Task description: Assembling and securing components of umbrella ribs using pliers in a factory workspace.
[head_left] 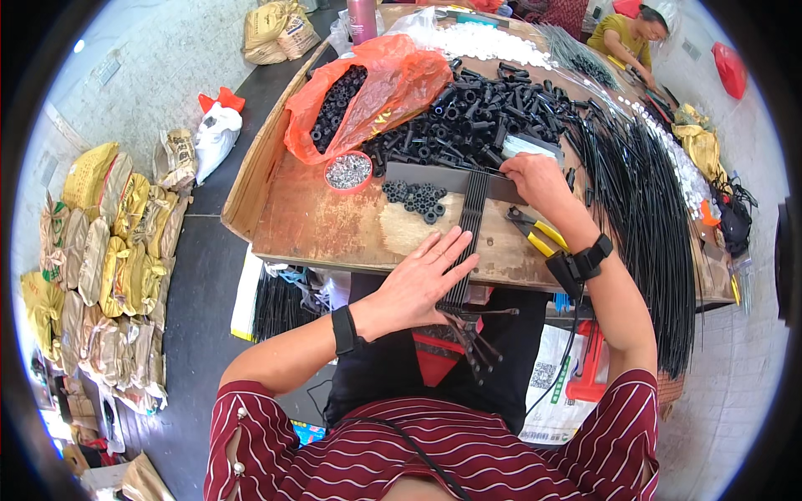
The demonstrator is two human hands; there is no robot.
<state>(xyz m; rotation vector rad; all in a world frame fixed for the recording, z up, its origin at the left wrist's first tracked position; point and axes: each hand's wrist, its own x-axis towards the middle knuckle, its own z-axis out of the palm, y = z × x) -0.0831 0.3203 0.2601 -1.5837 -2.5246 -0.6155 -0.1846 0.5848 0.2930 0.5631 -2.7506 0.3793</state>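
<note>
A flat row of thin black rods (474, 213) runs over the table's front edge, its lower ends sticking out above my lap. My left hand (426, 280) lies on the rods with its fingers stretched out. By their far ends, my right hand (539, 179) is closed in a pinch; what sits between the fingertips is too small to make out. A low grey strip (430, 177) stands across the table there. Small black ringed caps (413, 200) lie left of the rods. Yellow-handled pliers (539, 230) rest below my right wrist.
Black plastic tubes (468, 117) are heaped beyond the strip, beside an orange bag (376, 92) of black parts. A red tub (348, 172) holds small metal bits. Long black rods (643, 217) hang over the right edge. Another person (626, 40) works at the far right.
</note>
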